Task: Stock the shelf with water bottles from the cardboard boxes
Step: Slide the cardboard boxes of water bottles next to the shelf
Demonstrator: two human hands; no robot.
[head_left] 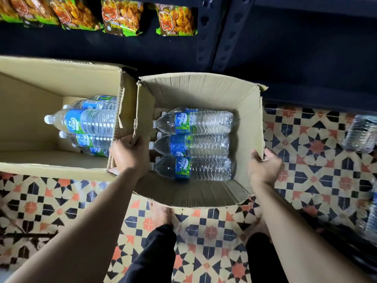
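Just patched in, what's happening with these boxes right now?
A person stands over two open cardboard boxes on the patterned floor in front of a dark shelf. The left hand grips the left wall and the right hand the right wall of the nearer box, which holds water bottles lying on their sides. The second box to the left also holds bottles. No bottle is in hand yet. Snack bags hang above.
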